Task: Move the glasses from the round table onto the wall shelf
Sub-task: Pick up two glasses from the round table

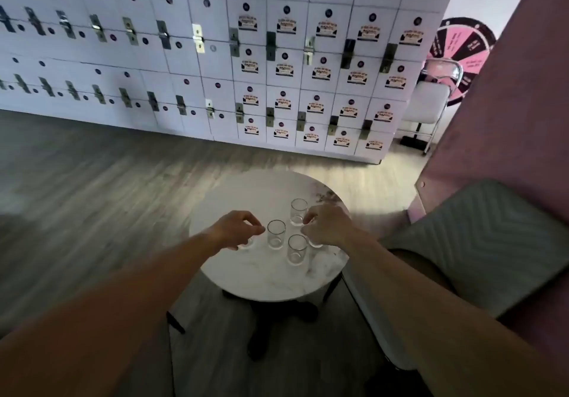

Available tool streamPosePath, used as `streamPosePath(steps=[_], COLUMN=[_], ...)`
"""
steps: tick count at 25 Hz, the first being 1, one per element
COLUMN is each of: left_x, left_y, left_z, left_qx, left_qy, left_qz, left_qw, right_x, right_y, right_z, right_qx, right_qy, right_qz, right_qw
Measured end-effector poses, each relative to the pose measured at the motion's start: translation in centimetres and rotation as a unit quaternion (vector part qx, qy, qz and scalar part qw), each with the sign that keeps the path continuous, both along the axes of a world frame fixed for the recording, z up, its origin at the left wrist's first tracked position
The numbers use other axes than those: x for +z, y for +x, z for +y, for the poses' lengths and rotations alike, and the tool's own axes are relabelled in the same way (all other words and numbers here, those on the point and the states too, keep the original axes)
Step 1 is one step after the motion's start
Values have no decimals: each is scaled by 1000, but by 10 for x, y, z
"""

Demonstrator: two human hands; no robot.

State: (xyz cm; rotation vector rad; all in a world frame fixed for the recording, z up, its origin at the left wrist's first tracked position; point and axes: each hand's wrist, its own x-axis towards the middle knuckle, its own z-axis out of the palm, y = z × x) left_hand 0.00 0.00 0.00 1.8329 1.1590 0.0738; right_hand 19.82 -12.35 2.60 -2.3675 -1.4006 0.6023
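Note:
Several clear glasses stand on the round white marble table point(264, 282). Three are uncovered: a far glass point(298, 214), a middle glass point(276, 233) and a near glass point(297, 249). My left hand point(237, 230) curls down from above over another glass, and only its base point(246, 245) shows. My right hand point(326, 227) covers a further glass the same way, with its base point(315, 244) peeking out below the fingers. Both of those glasses still rest on the tabletop. No wall shelf is in view.
A wall of white lockers point(277, 67) runs across the back. A pink sofa with a grey quilted cushion point(480, 242) stands close on the right. A white folding chair point(426, 104) and a pink-and-black prize wheel point(462, 54) are at the far right. Grey wood floor point(92, 187) lies to the left.

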Motion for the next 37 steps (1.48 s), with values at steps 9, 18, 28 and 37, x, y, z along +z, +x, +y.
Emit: streamPosePath(steps=[9,18,28,37], left_x=[-85,-163,-202,-119], left_y=[61,104,118,94], left_z=[35,62,67,61], left_qx=[-75,-68,-15,-62], left_qy=[63,71,154,231], left_qz=[108,140,113,32], left_qw=[989,985,981,971], right_x=[-84,-171,-210,-124], right_y=[43,70,73,72], right_z=[48,72,69,56], right_qx=[13,106,147,91], right_qy=[-93,-158,-55,29], right_qz=[35,27,-12,-9], right_qw=[995,981,988,995])
